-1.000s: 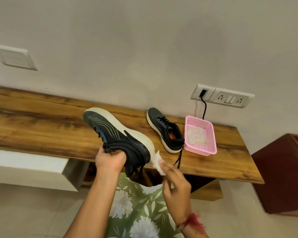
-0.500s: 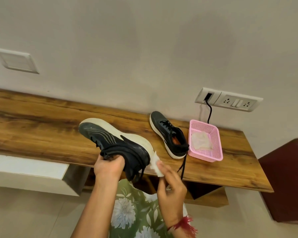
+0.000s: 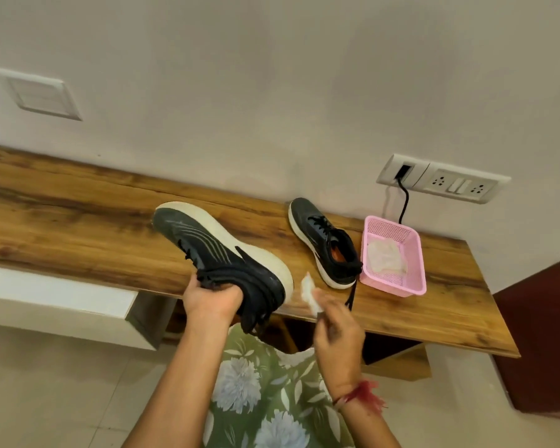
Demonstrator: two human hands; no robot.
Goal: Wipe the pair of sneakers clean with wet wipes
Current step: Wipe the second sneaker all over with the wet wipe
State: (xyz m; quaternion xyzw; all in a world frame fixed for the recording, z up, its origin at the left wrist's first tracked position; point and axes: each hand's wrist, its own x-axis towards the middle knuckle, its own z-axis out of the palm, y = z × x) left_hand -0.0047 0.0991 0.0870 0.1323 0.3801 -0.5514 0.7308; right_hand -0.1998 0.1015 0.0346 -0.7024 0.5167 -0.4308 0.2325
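My left hand (image 3: 212,300) grips a dark sneaker (image 3: 220,253) with a white sole by its collar, holding it tilted on its side above the wooden shelf (image 3: 78,231). My right hand (image 3: 337,331) pinches a crumpled white wet wipe (image 3: 309,294) just right of the shoe's heel; a small gap shows between wipe and sole. The second dark sneaker (image 3: 325,242) stands upright on the shelf to the right, its lace hanging over the front edge.
A pink plastic basket (image 3: 414,263) holding white wipes sits right of the second sneaker. A wall socket (image 3: 443,182) with a black cable is above it. A dark red cabinet (image 3: 540,337) stands at the right. White drawer unit sits below the shelf at left.
My right hand with the wipe has drawn slightly away from the heel's sole. The held sneaker has stayed in nearly the same tilt.
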